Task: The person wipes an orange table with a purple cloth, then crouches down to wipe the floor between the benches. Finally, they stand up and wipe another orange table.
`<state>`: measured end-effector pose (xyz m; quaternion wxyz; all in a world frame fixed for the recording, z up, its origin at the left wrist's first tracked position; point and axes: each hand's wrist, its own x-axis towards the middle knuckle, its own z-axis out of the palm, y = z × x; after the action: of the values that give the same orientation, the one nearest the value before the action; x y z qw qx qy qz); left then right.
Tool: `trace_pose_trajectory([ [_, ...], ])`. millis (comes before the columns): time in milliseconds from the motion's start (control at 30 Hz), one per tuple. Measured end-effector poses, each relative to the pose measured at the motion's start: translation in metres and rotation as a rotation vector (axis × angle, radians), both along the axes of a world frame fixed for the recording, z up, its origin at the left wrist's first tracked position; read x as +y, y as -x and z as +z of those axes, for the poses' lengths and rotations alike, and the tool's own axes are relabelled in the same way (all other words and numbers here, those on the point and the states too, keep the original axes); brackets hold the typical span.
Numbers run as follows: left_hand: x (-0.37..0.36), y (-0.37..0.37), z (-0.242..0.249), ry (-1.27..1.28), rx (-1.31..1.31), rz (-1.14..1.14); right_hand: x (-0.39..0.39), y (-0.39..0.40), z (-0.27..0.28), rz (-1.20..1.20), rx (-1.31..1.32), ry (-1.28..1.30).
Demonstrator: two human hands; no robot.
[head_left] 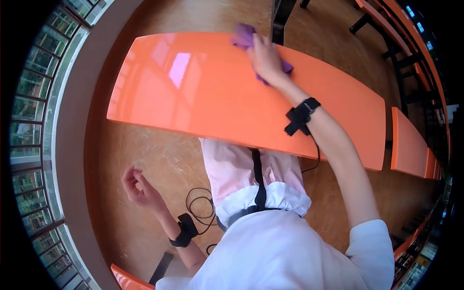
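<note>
My right hand point(267, 59) presses a purple cloth point(245, 36) onto the orange tabletop point(222, 92), close to its far edge. Part of the cloth sticks out past the fingers and another part shows below the palm. My left hand point(137, 189) hangs off to the left of my body, away from the table and above the floor. Its fingers are curled in, and nothing shows in them. Both wrists wear black straps, the right one point(302, 116) with a cable running from it.
Windows with bars point(29, 140) run along a wall on the left. A black cable point(199, 205) lies looped beside my legs. More orange tables point(411, 142) stand on the right, and an orange seat edge point(126, 278) shows at lower left.
</note>
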<state>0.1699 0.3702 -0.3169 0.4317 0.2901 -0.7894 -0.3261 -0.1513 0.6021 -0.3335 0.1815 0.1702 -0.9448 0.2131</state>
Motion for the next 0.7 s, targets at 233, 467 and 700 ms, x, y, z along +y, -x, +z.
trace_pose_trajectory([
  [233,0.006,0.004,0.01,-0.007,0.052,0.018,-0.105,-0.146,0.008,0.909,-0.06,-0.02],
  [467,0.009,0.015,0.02,-0.017,0.029,0.051,-0.02,-0.111,0.035,0.592,-0.267,0.25],
  [700,0.003,-0.022,0.018,0.042,0.016,0.124,-0.065,0.058,-0.005,-0.043,-0.024,0.078],
])
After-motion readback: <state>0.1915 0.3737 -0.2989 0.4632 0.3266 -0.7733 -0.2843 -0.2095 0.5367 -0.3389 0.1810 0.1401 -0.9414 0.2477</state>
